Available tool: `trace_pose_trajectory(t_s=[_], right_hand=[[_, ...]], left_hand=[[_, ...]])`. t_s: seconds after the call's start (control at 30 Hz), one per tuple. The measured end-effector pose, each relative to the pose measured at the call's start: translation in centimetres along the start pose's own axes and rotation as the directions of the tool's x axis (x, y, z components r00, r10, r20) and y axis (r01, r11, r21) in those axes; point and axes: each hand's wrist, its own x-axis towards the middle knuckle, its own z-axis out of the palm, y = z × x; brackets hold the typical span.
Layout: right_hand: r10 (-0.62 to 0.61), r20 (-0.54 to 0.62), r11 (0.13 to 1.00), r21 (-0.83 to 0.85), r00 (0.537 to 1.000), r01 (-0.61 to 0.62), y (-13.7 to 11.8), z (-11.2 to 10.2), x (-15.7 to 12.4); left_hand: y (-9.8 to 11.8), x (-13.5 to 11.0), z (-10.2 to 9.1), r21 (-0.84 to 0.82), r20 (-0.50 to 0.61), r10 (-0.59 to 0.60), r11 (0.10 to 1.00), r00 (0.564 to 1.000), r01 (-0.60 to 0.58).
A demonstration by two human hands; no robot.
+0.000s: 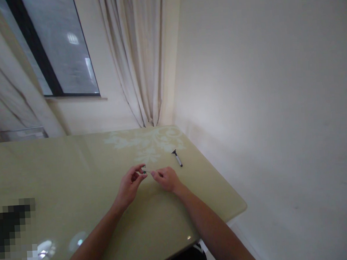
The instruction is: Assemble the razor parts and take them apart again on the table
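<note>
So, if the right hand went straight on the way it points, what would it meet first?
Likely the left hand, just beyond the small pale item between the two; exact depth is hard to judge.

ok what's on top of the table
A razor-like tool lies on the table, beyond the right hand. It and the left hand hold a small object. Whatever the forearms and pixelated patch cover cannot be seen.
</note>
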Motion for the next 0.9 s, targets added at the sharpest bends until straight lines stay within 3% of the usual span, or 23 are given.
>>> trace_pose_trajectory(t_s=[0.13,0.33,0.5,0.7,0.9], right_hand=[[0.093,-0.046,0.995,-0.027,0.995,-0.094,0.36,-0.19,0.03],[-0.007,-0.013,1.000,0.028,1.000,0.007,0.09,-0.09,-0.07],[0.089,-0.048,0.995,-0.047,0.995,-0.091,0.68,-0.30,0.10],[-0.001,-0.027,1.000,-0.005,1.000,0.000,0.43,0.02,-0.06],[0.085,-0.071,0.994,-0.056,0.994,-0.089,0.64,-0.26,-0.01]], left_hand=[[0.14,0.04,0.14,0.004,-0.001,-0.007,1.000,1.000,0.007],[0.65,-0.08,0.35,0.005,0.008,-0.021,1.000,1.000,0.021],[0.63,-0.03,0.31,0.002,-0.017,-0.013,1.000,1.000,0.013],[0.22,0.03,0.39,-0.012,-0.019,-0.008,1.000,1.000,0.007],[0.05,0.05,0.32,-0.006,-0.014,-0.002,1.000,1.000,0.002]])
